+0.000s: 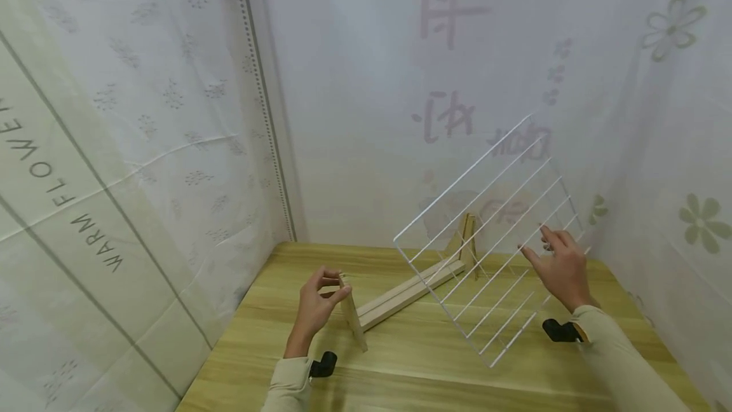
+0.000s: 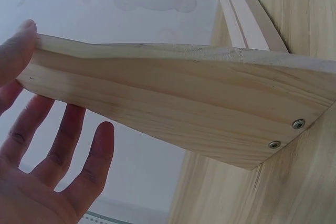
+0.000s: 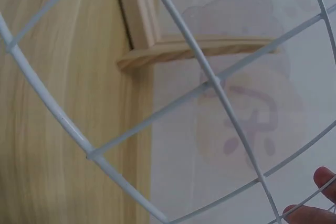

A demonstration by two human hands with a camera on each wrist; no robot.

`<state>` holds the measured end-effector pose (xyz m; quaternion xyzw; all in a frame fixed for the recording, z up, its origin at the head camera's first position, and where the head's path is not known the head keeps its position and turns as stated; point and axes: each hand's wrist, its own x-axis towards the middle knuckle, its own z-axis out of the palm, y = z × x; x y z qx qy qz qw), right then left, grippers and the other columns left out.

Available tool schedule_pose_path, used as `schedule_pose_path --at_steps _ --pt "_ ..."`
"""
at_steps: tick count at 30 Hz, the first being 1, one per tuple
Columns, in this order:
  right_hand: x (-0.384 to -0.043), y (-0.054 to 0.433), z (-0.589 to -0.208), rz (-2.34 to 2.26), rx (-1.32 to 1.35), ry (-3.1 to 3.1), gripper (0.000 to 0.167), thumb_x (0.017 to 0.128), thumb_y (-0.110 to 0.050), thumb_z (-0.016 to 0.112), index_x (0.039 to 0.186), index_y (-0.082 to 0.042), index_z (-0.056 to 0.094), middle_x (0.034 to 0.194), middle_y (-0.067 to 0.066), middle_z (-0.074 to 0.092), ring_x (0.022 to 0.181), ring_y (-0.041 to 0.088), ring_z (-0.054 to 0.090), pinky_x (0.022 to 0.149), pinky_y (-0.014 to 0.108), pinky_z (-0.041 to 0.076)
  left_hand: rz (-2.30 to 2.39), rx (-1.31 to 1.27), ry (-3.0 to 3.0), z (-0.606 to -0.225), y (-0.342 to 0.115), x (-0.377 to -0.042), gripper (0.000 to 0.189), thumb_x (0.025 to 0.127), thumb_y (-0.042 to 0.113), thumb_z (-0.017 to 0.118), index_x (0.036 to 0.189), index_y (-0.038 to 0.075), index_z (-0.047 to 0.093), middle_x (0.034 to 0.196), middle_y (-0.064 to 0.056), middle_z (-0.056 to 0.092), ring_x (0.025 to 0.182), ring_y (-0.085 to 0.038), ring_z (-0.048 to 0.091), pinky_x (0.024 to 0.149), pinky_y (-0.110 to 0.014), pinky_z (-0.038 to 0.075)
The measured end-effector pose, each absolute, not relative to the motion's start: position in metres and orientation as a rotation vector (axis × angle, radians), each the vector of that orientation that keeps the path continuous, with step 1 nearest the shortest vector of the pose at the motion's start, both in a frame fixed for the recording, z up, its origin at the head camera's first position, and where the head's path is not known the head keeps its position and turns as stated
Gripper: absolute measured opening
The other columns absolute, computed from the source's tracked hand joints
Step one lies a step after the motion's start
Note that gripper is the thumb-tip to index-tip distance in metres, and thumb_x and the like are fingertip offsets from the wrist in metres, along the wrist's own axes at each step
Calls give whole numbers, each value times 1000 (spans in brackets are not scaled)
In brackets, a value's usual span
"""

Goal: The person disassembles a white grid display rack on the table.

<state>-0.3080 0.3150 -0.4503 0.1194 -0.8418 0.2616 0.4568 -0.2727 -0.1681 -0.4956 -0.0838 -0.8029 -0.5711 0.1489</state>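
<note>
My left hand [image 1: 317, 307] pinches the top of an upright wooden end panel [image 1: 352, 320], thumb on one side and fingertips on the other. In the left wrist view the panel is pale wood with two metal bolts [image 2: 298, 124] low on its face. A grooved wooden crossbar [image 1: 412, 297] joins it to a second end panel [image 1: 469, 240] farther back. At the right, my right hand [image 1: 563, 272] grips a white wire rack [image 1: 460, 177] and keeps it tilted above the table. Its wires cross in the right wrist view, where only fingertips [image 3: 310, 215] show.
The wooden stand rests on a wood-grain table [image 1: 434, 374]. Printed white curtains [image 1: 354, 81] enclose the table at the back and both sides. A black wrist mount [image 1: 325, 365] sits at each cuff.
</note>
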Motion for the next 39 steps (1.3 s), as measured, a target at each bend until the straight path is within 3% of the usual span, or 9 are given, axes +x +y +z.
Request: schedule_pose_path --at_steps 5,9,17,21,25,31,35,37,39 --pt "-303 331 -460 491 408 -2113 57 76 -15 84 122 11 64 92 24 62 69 35 61 51 41 48 -1616 -244 -2317 -497 -169 -274 26 85 15 81 105 15 64 123 -9 67 106 -26 66 86 -35 61" --pt "-299 341 -465 408 475 -2134 65 94 -48 68 121 10 64 92 23 63 67 32 59 52 46 49 -1609 -266 -2317 -497 -169 -274 27 85 16 81 105 14 63 125 -11 66 107 -28 66 86 -36 61" --pt "-293 357 -476 307 543 -2200 58 76 -24 85 119 8 65 94 21 63 67 30 58 53 45 49 -1630 -234 -2346 -494 -170 -274 26 85 16 81 104 18 64 125 -7 66 111 -33 65 89 -36 61" --pt "-292 364 -479 292 563 -2208 71 95 -59 60 117 7 66 93 21 64 72 34 60 56 50 52 -1638 -235 -2348 -494 -170 -274 26 86 16 81 105 18 64 124 -7 66 112 -34 64 90 -38 61" --pt "-291 368 -480 268 592 -2235 91 95 -75 33 116 7 67 92 20 64 72 33 61 57 49 53 -1622 -245 -2343 -494 -170 -274 26 86 17 81 106 16 64 123 -8 66 111 -32 65 89 -40 61" --pt "-289 373 -480 195 677 -2304 81 93 -70 50 115 5 69 93 15 66 70 25 60 54 40 52 -1623 -225 -2352 -494 -171 -273 27 85 18 81 105 18 64 125 -6 66 109 -27 65 89 -38 60" --pt "-290 375 -480 119 731 -2342 61 77 -42 85 114 4 69 97 14 68 72 24 61 57 40 54 -1632 -229 -2353 -495 -172 -274 28 86 19 81 107 16 64 126 -9 66 111 -29 65 90 -39 60" --pt "-290 378 -482 77 752 -2355 61 66 -29 91 114 3 70 96 13 67 71 21 60 56 37 53 -1631 -235 -2353 -495 -172 -274 28 86 19 81 107 15 63 127 -10 65 112 -31 65 90 -39 61" --pt "-290 381 -484 43 767 -2376 61 73 -39 88 113 2 70 95 11 66 69 18 56 54 34 50 -1629 -236 -2356 -495 -171 -274 28 86 19 81 107 15 64 127 -9 66 111 -30 65 89 -38 61"
